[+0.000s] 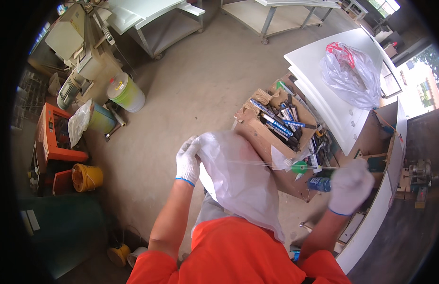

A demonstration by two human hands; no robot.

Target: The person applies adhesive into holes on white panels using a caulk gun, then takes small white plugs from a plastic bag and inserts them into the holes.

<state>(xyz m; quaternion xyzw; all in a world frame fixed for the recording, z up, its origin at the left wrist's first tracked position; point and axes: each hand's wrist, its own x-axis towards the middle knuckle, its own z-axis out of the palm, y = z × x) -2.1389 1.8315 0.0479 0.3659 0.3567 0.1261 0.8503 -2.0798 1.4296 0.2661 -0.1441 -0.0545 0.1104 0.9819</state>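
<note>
My left hand [188, 160], in a white knit glove with a blue cuff, pinches the upper left corner of a thin translucent white plastic bag or sheet [243, 180]. The plastic hangs loosely in front of my orange shirt. Off to the right, my right hand [352, 186], gloved the same way, is closed and somewhat blurred by motion. A thin, clear stretched strand [262, 163] runs taut from the plastic across to it. Below the strand, a blue bottle [319, 184] is close to my right hand, and a green round object [300, 167] lies beside it.
An open cardboard box [257, 142] holds several blue and black tubes and markers. White panels [319, 90] behind it carry a plastic bag with red handles [349, 71]. At left stand a white-green bucket [127, 92], a yellow bucket [89, 177] and an orange machine [56, 135].
</note>
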